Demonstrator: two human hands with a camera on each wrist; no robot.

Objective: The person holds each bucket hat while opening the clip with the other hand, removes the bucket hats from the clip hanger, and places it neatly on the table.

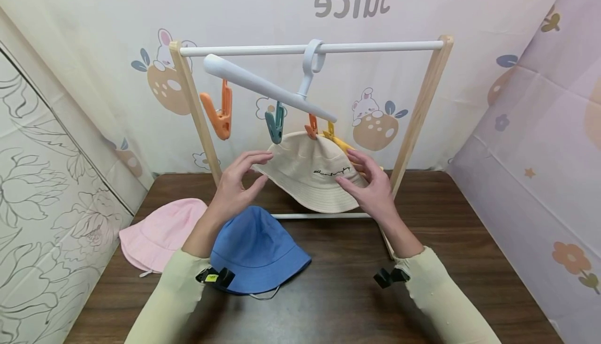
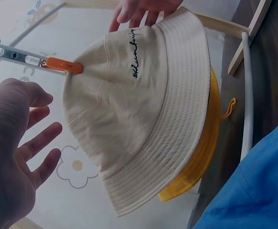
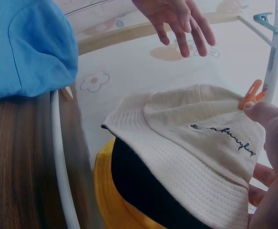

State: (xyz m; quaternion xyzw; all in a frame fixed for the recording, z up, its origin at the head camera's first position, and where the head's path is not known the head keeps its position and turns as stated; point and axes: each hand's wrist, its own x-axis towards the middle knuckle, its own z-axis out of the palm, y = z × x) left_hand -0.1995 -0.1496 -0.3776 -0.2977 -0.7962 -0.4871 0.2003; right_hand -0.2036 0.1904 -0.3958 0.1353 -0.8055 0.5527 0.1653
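A cream bucket hat [image 1: 305, 169] with dark script hangs from a small orange clip [image 1: 311, 127] on the white hanger [image 1: 258, 84]. Behind it, partly hidden, is a yellow hat [image 2: 193, 169] below a yellow clip [image 1: 329, 129]. My left hand [image 1: 233, 185] is beside the left end of the cream brim, fingers spread; the left wrist view shows it apart from the hat. At the other side is my right hand [image 1: 374, 190], its thumb in front of the hat and its fingers around the far edge. Whether it touches the cloth is unclear.
A blue bucket hat [image 1: 258, 250] and a pink bucket hat [image 1: 161, 232] lie at the left of the brown table [image 1: 338, 297]. Another orange clip [image 1: 219, 111] and a teal clip [image 1: 276, 123] hang from the hanger. The rack's wooden posts [image 1: 424, 106] stand on either side.
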